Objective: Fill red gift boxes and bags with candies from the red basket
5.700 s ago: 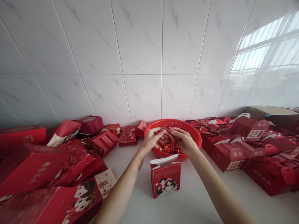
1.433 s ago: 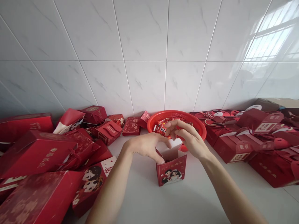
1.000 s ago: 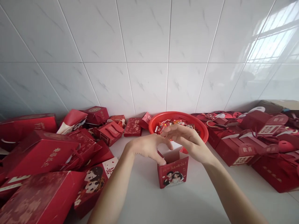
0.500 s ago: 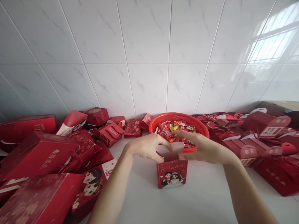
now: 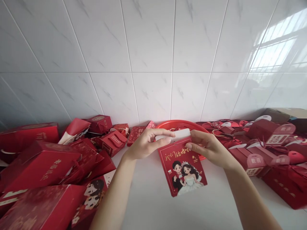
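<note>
A red cardboard candy box (image 5: 182, 163) with a cartoon bride and groom and gold writing on its front is held up, tilted, in front of me. A pale flap (image 5: 181, 134) stands out at its top edge. My left hand (image 5: 146, 143) is closed on the box's upper left corner, its thumb along the flap. At the upper right corner my right hand (image 5: 211, 148) grips too, thumb on the front and fingers behind. Right behind the box sits a red plastic basket (image 5: 175, 123), its contents mostly hidden.
Piled red gift boxes (image 5: 40, 159) fill the left side. More red boxes with rounded handles (image 5: 261, 153) crowd the right. A light tabletop (image 5: 148, 204) lies beneath my hands, and a white tiled wall (image 5: 151, 92) rises behind.
The candy box was standing with its top open, my hands around its mouth. Now its front is tilted up towards me and a pale flap shows between my hands.
</note>
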A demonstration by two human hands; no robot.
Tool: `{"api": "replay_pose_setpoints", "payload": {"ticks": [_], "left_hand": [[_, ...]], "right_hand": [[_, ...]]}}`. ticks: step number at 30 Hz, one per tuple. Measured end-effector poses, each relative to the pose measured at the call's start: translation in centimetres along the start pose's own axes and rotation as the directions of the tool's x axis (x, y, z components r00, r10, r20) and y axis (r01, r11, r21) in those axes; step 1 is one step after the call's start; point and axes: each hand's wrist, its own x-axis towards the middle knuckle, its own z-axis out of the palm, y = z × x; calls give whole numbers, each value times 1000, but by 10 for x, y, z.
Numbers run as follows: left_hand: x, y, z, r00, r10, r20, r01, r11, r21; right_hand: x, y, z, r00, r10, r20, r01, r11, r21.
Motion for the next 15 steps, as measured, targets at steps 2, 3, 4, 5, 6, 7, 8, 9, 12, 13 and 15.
{"api": "replay_pose_setpoints", "payload": {"ticks": [2, 3, 4, 5, 6, 7, 8, 9, 12, 13, 15], "left_hand": [[1, -1, 4, 1000, -2, -8, 1, 994, -106], [1, -2, 5, 1000, -9, -11, 7, 988, -155], [1, -2, 7, 1000, -22, -15, 19, 982, -190], [1, -3, 8, 999, -40, -17, 36, 978, -207], [2, -3, 9, 998, -59, -16, 54, 975, -214], [2, -3, 10, 997, -73, -16, 68, 974, -218], [2, -2, 11, 996, -83, -15, 78, 973, -217], [3, -2, 11, 996, -88, -16, 83, 974, -210], [4, -1, 13, 997, -67, -44, 61, 990, -127], [4, -1, 13, 997, -53, -57, 48, 995, -87], [4, 0, 14, 997, -32, -71, 31, 999, -25]], "right_hand": [[1, 1, 1, 998, 19, -52, -16, 998, 61], [1, 2, 1, 997, 28, -67, -22, 995, 96], [2, 2, 1, 996, 33, -79, -23, 991, 130], [2, 2, 1, 995, 33, -97, -17, 987, 157], [2, 2, 1, 992, 29, -124, -7, 985, 173], [2, 3, 1, 987, 27, -158, 1, 985, 175], [2, 3, 1, 981, 27, -193, 5, 986, 165], [2, 3, 2, 975, 33, -221, 0, 989, 148], [3, 4, 3, 970, 63, -236, -35, 992, 121], [3, 5, 4, 971, 69, -230, -42, 992, 121], [3, 5, 4, 972, 73, -225, -47, 992, 118]]}}
